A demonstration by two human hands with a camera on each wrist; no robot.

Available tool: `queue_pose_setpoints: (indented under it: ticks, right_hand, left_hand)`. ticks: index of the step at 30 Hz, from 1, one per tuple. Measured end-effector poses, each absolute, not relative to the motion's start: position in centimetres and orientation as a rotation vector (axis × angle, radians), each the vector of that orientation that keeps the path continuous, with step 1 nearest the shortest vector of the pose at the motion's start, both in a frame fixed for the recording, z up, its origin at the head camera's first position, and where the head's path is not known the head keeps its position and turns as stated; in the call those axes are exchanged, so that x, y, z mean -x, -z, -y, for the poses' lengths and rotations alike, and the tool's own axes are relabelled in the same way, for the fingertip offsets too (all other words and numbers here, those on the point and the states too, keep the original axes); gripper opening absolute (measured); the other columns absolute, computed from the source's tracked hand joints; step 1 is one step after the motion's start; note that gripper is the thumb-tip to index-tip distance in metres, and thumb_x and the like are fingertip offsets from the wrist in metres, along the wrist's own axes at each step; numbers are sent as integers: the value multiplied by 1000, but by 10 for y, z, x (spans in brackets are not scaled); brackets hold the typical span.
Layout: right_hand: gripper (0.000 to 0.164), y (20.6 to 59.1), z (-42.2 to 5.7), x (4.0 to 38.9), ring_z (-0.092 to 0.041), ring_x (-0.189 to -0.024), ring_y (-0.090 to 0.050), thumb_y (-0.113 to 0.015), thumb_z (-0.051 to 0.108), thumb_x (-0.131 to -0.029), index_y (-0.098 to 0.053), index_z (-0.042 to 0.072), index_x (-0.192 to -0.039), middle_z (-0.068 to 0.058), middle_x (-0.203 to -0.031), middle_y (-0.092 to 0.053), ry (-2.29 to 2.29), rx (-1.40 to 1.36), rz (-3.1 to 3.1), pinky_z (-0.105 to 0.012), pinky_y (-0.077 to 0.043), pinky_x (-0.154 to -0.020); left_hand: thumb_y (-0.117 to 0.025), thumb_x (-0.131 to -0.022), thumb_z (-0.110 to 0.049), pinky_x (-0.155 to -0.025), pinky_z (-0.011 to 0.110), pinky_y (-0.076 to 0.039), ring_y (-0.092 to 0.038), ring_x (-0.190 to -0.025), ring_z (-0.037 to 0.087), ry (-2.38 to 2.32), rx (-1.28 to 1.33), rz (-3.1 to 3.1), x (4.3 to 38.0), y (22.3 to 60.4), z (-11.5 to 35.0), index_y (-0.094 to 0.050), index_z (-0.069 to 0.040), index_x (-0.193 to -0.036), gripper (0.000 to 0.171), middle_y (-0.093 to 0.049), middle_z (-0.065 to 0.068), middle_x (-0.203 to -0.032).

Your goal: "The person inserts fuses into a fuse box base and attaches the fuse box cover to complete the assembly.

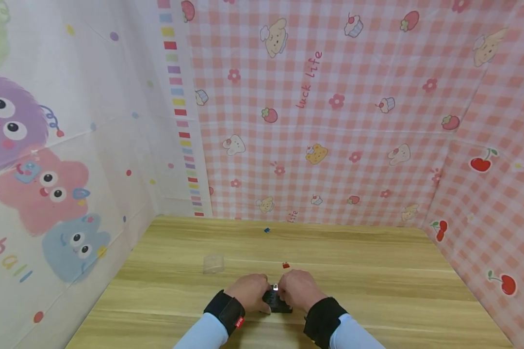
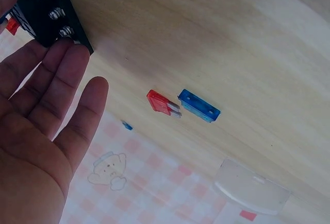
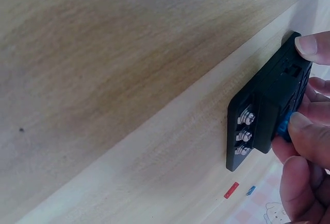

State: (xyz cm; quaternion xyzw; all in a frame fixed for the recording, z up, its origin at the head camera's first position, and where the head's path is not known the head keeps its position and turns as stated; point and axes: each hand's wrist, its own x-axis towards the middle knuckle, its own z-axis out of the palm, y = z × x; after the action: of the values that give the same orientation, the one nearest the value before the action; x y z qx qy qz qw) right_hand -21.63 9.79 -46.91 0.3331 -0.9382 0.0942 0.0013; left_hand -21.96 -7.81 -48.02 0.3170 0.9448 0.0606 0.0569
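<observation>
My left hand point(image 1: 250, 291) holds a black fuse block point(image 1: 280, 306), its thumb at one end and its fingers along the far side. Silver screw terminals point(image 3: 243, 134) line one edge of the block. With thumb and forefinger, my right hand point(image 1: 300, 290) pinches a blue blade fuse point(image 3: 283, 124) right at the block's face; most of that fuse is hidden by the fingertips. Beyond the left fingers, a red blade fuse point(image 2: 162, 103) with metal prongs lies beside another blue blade fuse point(image 2: 199, 105) on the table.
A clear plastic cover point(image 1: 213, 264) lies to the left on the wooden table point(image 1: 375, 281). Past the right hand is a red piece point(image 1: 286, 265), and a small blue piece point(image 1: 267, 230) sits near the back edge. Printed cloth point(image 1: 323, 121) hangs behind and at both sides.
</observation>
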Motion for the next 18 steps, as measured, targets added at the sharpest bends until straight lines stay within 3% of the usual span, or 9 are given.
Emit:
queue_pose_setpoints:
  ticks: [18]
  right_hand:
    - [14,472,-96,214,-5,-64,-52,-81,8,-78,-74,17,-70,13,-70,-65,-256,-1039,2901,-25,-44,-60]
  left_hand:
    - [-90,-71,-33,-68,22,-44,-49,-70,4,-206,-968,-2864,219,482,78,-77,-13,-93,33,-56,-8,-81]
